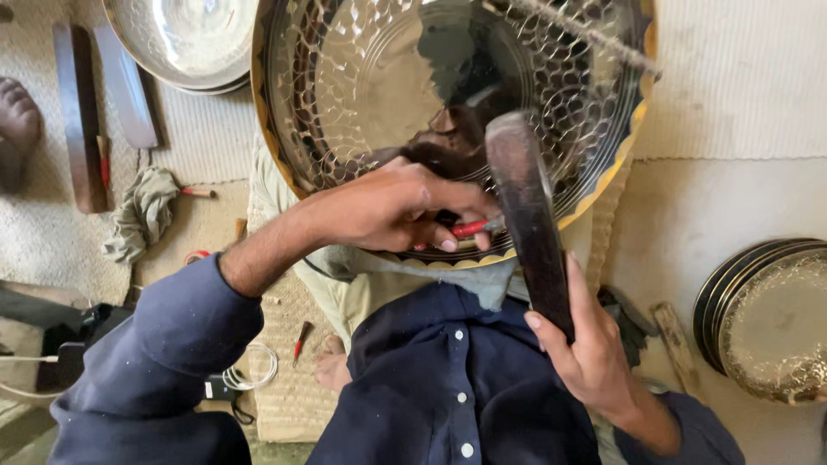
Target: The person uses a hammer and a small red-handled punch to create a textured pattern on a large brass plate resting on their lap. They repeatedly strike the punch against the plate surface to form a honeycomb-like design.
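The left hand (396, 211) is pinching a red-handled punch (472, 228) against the rim of the large hammered brass dish (362, 69), whose top is running out of frame. The right hand (586, 344) is gripping a dark mallet (525, 207); the punch's tip is lying hidden behind it.

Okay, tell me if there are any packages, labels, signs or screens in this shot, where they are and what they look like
None in view. The scene holds only metalwork and tools: the left hand pinches a red-handled chisel against a large hammered brass bowl, and the right hand grips a dark mallet. Stacked brass plates stand at the right, a grey rag lies at the left.
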